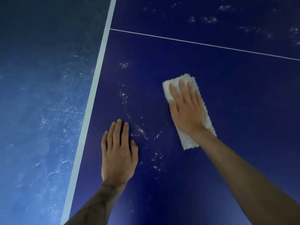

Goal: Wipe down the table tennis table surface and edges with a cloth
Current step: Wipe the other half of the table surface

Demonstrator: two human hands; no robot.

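A dark blue table tennis table (211,159) fills the right of the head view, with a white edge stripe (95,85) down its left side and a thin white line (203,43) across it. My right hand (186,108) lies flat with straight fingers on a folded white fluffy cloth (190,140), pressing it onto the surface. My left hand (118,153) rests flat on the bare table, fingers straight and together, close to the left edge. White dust specks (141,131) lie between the two hands and further up the table.
Left of the white edge stripe lies a scuffed blue floor (40,111), well below the table. More white specks (209,19) are scattered beyond the thin line at the top right.
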